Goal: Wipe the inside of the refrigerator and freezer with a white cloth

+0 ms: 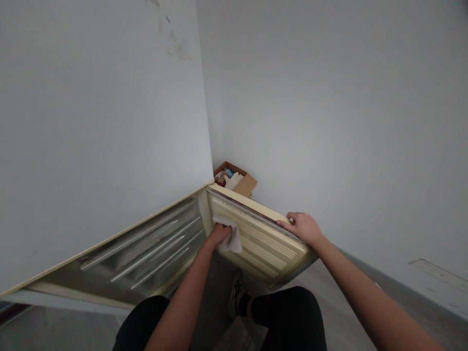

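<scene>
The work in hand appeared to be wiping the inner face of an open appliance door point(268, 246). The person's left hand point(218, 236) was closed around a crumpled white cloth point(231, 237) and pressed it against the ribbed cream lining, close to the hinge side. The right hand point(302, 227) lay over the door's upper edge, fingers curled across the rim and thumb toward the person, holding the door.

To do this well, the strokes would likely best run along the ribs rather than across them, so that the cloth reaches into the grooves. The right hand's grip should probably be firm enough that the door does not swing under the pressure. A fresh fold of the cloth might be needed for the seal along the edge, where grime tends to collect.

The cloth sat in the left hand, touching the door, with the right hand well apart from it on the rim toward the free end. The open compartment point(146, 248), with its metal ridges, lay just left of the left hand. A cardboard box point(247, 185) holding pale gloves point(233, 181) stood in the corner behind the door, beyond both hands.
</scene>
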